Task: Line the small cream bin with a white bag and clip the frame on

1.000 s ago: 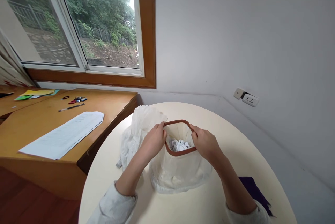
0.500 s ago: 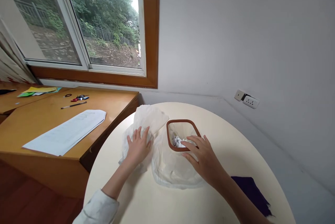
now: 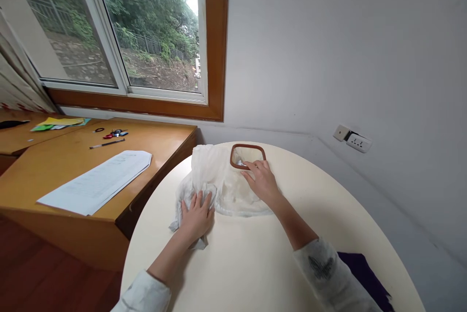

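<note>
A small waste bin with a brown rim stands near the far edge of the round table, lined with a thin whitish plastic bag that spreads out around it. Crumpled white paper shows inside. My right hand holds the near right side of the rim, fingers over it and thumb in front. To the left lies a crumpled white plastic bag, partly against the bin's liner. My left hand rests on its near part with fingers spread.
The round cream table carries a dark purple cloth at the right, partly behind my right sleeve. On the wooden desk at the left are paper sheets, a pen and keys. A wall socket is at the right.
The bin has moved away from me toward the table's far edge, with my right hand now on its rim. My left hand has come slightly nearer and pressed down on the crumpled bag.
</note>
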`<control>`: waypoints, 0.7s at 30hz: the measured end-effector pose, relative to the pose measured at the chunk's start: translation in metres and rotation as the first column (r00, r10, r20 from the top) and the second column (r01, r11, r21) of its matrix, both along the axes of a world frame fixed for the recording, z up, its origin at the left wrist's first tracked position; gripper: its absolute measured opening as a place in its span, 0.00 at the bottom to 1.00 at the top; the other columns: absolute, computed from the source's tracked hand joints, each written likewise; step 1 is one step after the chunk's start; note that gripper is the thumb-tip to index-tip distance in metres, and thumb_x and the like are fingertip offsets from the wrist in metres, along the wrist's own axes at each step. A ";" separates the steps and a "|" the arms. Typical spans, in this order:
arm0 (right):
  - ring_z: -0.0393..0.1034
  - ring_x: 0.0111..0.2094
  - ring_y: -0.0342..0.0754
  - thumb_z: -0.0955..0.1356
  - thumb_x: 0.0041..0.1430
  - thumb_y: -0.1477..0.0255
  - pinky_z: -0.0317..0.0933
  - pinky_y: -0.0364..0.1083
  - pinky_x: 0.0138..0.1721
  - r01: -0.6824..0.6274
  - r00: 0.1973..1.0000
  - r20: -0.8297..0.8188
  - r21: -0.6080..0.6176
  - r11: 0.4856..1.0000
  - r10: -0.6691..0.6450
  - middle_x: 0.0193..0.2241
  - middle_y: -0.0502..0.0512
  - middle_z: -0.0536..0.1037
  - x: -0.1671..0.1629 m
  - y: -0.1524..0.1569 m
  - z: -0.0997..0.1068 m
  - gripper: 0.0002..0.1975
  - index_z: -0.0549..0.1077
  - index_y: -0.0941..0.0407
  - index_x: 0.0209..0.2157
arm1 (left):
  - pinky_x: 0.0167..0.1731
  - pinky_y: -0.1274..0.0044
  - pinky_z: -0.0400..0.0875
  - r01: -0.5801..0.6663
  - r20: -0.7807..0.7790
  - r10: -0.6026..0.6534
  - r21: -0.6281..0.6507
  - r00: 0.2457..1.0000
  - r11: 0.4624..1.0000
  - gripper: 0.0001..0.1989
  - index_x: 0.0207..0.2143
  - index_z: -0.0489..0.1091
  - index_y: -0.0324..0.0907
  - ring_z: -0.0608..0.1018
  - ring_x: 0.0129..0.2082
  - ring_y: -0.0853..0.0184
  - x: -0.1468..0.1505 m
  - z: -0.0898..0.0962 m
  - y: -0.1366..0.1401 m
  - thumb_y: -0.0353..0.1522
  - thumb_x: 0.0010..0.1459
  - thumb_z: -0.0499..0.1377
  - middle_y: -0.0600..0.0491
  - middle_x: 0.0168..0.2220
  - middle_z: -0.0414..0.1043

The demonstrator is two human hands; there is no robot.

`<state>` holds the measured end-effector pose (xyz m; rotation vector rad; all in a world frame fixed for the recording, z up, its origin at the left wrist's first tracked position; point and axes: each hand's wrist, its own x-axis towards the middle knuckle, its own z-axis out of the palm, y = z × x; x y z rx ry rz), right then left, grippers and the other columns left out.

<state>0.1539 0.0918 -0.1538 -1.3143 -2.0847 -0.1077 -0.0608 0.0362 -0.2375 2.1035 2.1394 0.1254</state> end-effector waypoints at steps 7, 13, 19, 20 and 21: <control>0.59 0.47 0.51 0.59 0.60 0.63 0.58 0.49 0.46 -0.019 1.000 0.024 -0.060 0.998 0.020 0.40 0.56 0.70 -0.008 0.021 0.004 0.17 0.66 0.50 0.50 | 0.54 0.51 0.39 0.014 0.016 -0.014 -0.006 1.000 1.000 0.27 0.61 0.48 0.44 0.47 0.62 0.53 -0.002 -0.001 0.000 0.40 0.60 0.40 0.44 0.63 0.42; 0.48 0.58 0.50 0.57 0.61 0.64 0.49 0.54 0.55 -0.048 0.997 0.055 -0.040 0.998 0.050 0.56 0.57 0.58 0.019 -0.005 0.019 0.26 0.49 0.50 0.60 | 0.54 0.51 0.42 0.020 0.009 -0.021 0.071 1.000 0.997 0.28 0.60 0.50 0.42 0.49 0.61 0.51 -0.004 -0.001 0.002 0.42 0.58 0.43 0.42 0.62 0.45; 0.58 0.52 0.50 0.54 0.61 0.70 0.54 0.53 0.52 0.061 0.998 0.022 -0.058 0.996 -0.060 0.49 0.59 0.68 0.111 -0.069 0.002 0.18 0.65 0.56 0.49 | 0.55 0.52 0.41 0.031 0.016 -0.037 0.288 0.999 0.957 0.25 0.56 0.57 0.42 0.50 0.61 0.50 0.002 0.015 0.000 0.42 0.59 0.44 0.43 0.61 0.49; 0.60 0.51 0.50 0.55 0.61 0.71 0.54 0.53 0.52 0.104 0.994 0.024 -0.056 0.993 -0.103 0.47 0.59 0.69 0.131 -0.083 -0.005 0.17 0.67 0.57 0.46 | 0.55 0.52 0.41 0.041 0.027 -0.053 0.331 0.998 0.943 0.23 0.54 0.59 0.41 0.52 0.60 0.51 0.003 0.018 -0.001 0.41 0.59 0.44 0.43 0.60 0.51; 0.61 0.51 0.50 0.55 0.60 0.71 0.55 0.53 0.52 0.141 0.990 0.039 -0.063 0.988 -0.139 0.47 0.60 0.70 0.149 -0.099 -0.013 0.16 0.68 0.57 0.44 | 0.55 0.52 0.41 0.054 0.041 -0.075 0.374 0.996 0.926 0.22 0.52 0.60 0.41 0.53 0.60 0.51 0.005 0.021 -0.003 0.40 0.60 0.44 0.43 0.60 0.53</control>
